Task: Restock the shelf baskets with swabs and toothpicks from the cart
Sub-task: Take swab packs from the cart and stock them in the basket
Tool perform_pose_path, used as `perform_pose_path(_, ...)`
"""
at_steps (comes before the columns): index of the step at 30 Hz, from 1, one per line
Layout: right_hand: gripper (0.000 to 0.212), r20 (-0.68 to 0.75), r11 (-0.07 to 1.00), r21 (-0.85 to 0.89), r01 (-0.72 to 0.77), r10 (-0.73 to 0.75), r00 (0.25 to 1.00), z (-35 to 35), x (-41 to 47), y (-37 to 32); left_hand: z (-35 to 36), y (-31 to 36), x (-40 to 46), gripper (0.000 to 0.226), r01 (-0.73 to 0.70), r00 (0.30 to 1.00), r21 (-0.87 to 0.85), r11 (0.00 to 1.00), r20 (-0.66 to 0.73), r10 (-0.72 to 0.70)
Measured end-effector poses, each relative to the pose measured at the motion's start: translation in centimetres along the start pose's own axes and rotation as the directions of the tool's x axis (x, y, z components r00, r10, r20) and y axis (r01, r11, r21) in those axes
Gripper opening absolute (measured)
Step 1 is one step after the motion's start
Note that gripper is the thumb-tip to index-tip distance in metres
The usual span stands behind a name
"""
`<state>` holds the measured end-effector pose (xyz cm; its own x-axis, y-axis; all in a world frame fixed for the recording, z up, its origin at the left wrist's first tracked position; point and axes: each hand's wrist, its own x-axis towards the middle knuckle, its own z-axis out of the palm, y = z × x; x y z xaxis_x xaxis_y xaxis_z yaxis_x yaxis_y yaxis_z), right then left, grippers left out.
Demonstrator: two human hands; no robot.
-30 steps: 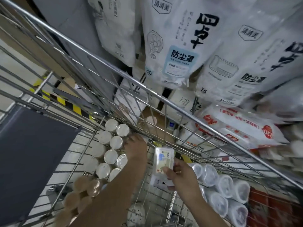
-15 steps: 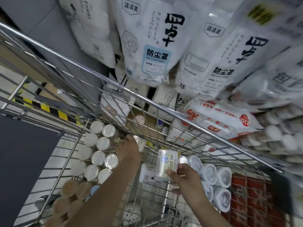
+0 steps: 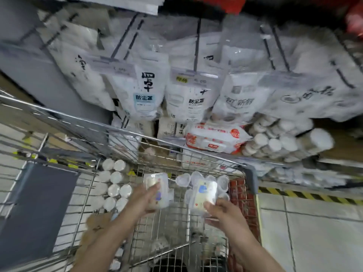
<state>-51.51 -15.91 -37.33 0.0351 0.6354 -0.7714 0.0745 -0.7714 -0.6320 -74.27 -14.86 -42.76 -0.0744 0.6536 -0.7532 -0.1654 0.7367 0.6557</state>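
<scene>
Lifting a second swab pack (image 3: pixel 157 190) clear of the cart (image 3: pixel 253 179), the left hand (image 3: pixel 141 201) now grips its own, where a second ago it was still reaching down among the stock. The right hand (image 3: pixel 222 213) keeps hold of the first swab pack (image 3: pixel 205 192). Both packs hover above the cart's far edge, probably ready for the shelf baskets.

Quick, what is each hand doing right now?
Left hand: grips a clear pack.
Right hand: grips another clear pack.
</scene>
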Motion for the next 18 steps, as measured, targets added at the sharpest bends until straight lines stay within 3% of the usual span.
perform_pose_path(3,0.020,0.001,0.995,0.082,0.059,-0.059,0.998,-2.8,-4.9,-1.1,1.8,1.7,-4.5,0.026,0.006,1.000,-0.063,0.998,0.006,-0.006)
perform_pose_path(7,0.020,-0.035,0.976,0.182,0.120,-0.116,0.993,-8.4,-10.7,-2.2,6.3,4.4,-11.9,0.021,-0.108,0.987,-0.094,0.990,0.111,0.118)
perform_pose_path(13,0.042,-0.024,0.930,0.259,0.260,-0.263,0.965,-19.3,-16.9,-3.7,16.2,5.8,-20.5,0.046,-0.232,0.941,-0.145,0.962,0.217,0.260)
perform_pose_path(15,0.045,-0.040,0.914,0.274,0.297,-0.298,0.954,-24.0,-18.4,-3.8,21.0,5.9,-23.0,0.040,-0.260,0.929,-0.153,0.953,0.230,0.291)
perform_pose_path(18,0.030,-0.077,0.890,0.314,0.332,-0.324,0.943,-31.5,-20.1,-3.4,28.6,5.3,-25.6,0.022,-0.293,0.914,-0.142,0.946,0.249,0.321)
